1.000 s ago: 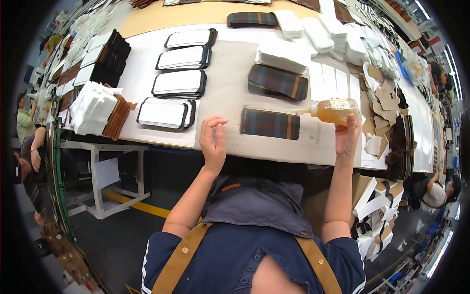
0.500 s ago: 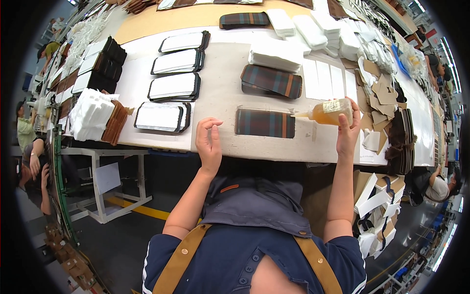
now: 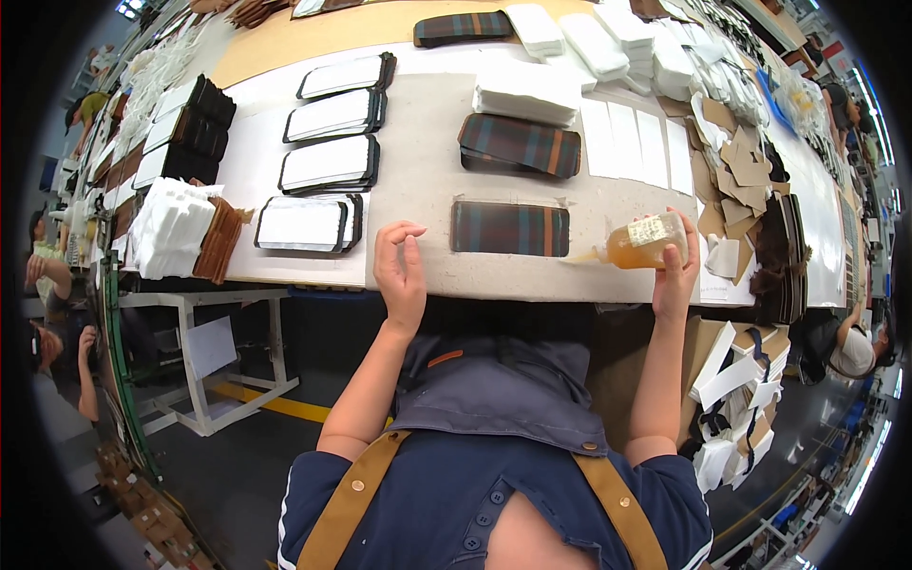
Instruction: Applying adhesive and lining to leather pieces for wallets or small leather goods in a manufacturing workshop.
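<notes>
Amber bottle point(image 3: 648, 241) is gripped in right hand point(image 3: 676, 266), nozzle point(image 3: 589, 256) by near-right corner of plaid panel point(image 3: 510, 229) on worktop point(image 3: 513, 281); left hand point(image 3: 400, 271) is empty, half-curled — edge gluing, apparently — steady nozzle tracing likely needed.

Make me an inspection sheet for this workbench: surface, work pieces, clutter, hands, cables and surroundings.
Surface: pale tabletop, marked in places.
Job's things: plaid piece lies flat; amber bottle is tipped sideways, its nozzle by the piece's near right corner, contact unclear; plaid stack lies beyond.
Clutter: cardboard scraps heaped at right.
Grip: right hand holds the amber bottle; left hand is partly open, holding nothing.
Cables: nothing seen.
Surroundings: white metal frame at lower left; people at both edges of view.
</notes>
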Motion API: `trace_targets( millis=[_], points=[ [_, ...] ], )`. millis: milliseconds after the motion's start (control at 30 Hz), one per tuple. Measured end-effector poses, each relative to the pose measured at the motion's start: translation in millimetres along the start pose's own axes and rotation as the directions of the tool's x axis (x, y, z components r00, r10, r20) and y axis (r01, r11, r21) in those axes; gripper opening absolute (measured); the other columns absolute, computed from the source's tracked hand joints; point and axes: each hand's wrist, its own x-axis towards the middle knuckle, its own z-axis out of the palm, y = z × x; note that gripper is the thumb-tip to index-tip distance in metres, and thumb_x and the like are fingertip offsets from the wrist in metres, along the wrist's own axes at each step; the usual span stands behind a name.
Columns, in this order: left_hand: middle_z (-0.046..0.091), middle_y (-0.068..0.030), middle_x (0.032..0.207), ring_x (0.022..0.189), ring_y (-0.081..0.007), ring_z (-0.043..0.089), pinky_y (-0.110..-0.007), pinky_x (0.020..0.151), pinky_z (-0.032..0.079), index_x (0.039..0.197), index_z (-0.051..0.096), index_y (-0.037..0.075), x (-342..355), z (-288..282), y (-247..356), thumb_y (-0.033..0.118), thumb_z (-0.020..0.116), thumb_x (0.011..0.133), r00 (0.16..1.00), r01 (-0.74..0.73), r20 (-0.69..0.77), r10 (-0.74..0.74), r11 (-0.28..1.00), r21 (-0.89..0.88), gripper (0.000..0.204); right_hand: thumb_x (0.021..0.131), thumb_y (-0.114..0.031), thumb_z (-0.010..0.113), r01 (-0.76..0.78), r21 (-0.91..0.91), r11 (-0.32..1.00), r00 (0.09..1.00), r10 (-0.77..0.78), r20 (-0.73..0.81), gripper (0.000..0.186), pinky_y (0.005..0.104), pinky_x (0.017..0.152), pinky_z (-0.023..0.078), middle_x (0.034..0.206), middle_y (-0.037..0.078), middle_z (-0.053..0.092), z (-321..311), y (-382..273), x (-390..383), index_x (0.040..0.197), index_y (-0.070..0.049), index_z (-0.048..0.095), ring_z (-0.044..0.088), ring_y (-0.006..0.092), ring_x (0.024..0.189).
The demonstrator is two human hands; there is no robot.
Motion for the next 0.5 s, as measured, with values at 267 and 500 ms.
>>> trace_targets(
  millis=[267, 500],
  points=[
    [0.065, -0.0117, 0.113, 0.108, -0.024, 0.062, -0.034, 0.1, 0.047, 0.107, 0.065, 0.0, -0.1, -1.3, 0.6, 0.009, 0.052, 0.108, 1.0, 0.016, 0.003, -0.016, 1.0, 0.019, 0.016, 0.102, -0.034, 0.071, -0.102, 0.283, 0.954, 0.966, 0.163, -0.202, 0.067, 0.0395, 0.111, 0.049, 0.149, 0.012, 0.057, 7.3, -10.8, -67.6, 0.155, -0.002, 0.045, 0.059, 0.0229, 0.133],
    [0.065, -0.0115, 0.113, 0.107, -0.0234, 0.062, -0.034, 0.099, 0.047, 0.107, 0.066, 0.0, -0.7, -0.6, -5.8, 0.009, 0.051, 0.108, 1.0, 0.016, 0.015, -0.016, 1.0, -0.007, 0.017, 0.09, -0.037, 0.085, 0.166, -0.108, 0.98, 0.926, -0.193, -0.324, 0.079, 0.0396, 0.112, 0.046, 0.139, 0.014, 0.055, 39.0, 4.5, -109.8, 0.144, 0.0, 0.041, 0.056, 0.0235, 0.13]
  ],
)
